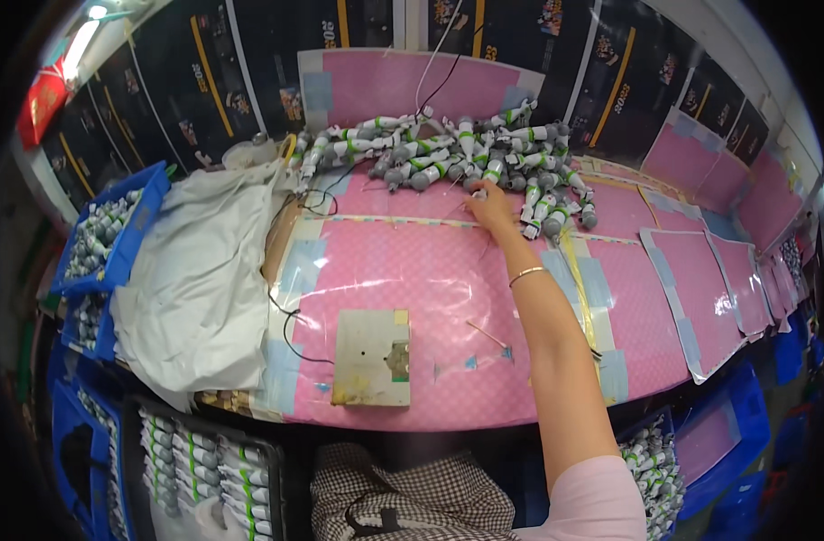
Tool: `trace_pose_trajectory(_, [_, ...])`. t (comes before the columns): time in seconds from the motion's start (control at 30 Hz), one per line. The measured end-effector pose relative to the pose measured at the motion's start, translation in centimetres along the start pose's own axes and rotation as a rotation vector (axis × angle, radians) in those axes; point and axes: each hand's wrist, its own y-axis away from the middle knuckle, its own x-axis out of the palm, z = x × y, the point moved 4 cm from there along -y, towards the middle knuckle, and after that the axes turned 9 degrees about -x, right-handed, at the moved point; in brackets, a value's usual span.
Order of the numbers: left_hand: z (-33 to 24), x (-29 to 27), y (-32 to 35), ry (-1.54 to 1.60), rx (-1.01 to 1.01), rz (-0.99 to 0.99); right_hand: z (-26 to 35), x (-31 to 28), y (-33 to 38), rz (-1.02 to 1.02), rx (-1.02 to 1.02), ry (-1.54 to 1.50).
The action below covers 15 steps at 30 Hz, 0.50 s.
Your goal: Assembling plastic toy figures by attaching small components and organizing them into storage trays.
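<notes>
while near-left white-grey-green plastic figures (164,464) lie rowed, far ones (467,144) lie heaped; i can't tell the right hand's (489,206) grip.

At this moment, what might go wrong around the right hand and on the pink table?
The right hand is at the edge of a loose heap of pieces; disturbing one might make others slide. The slack black cable by the metal box might get snagged.

A dark, yellow-striped wall (272,45) stands behind the pink-covered table (448,270), a light tube (81,50) glowing left.
</notes>
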Motion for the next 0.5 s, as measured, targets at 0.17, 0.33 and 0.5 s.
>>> trace_pose_trajectory(0.17, [-11.5,2.1,-7.4,0.56,0.136,-0.097,-1.0,-2.2,4.1,-0.235,-0.044,-0.74])
trace_pose_trajectory(0.33, [-25.7,4.8,-11.0,1.059,0.085,0.334,6.3,-8.6,15.8,0.011,-0.096,-1.129])
trace_pose_trajectory(0.5, [-38.5,8.5,-10.2,1.437,-0.011,1.199,10.6,-12.1,24.3,0.228,-0.241,-1.234])
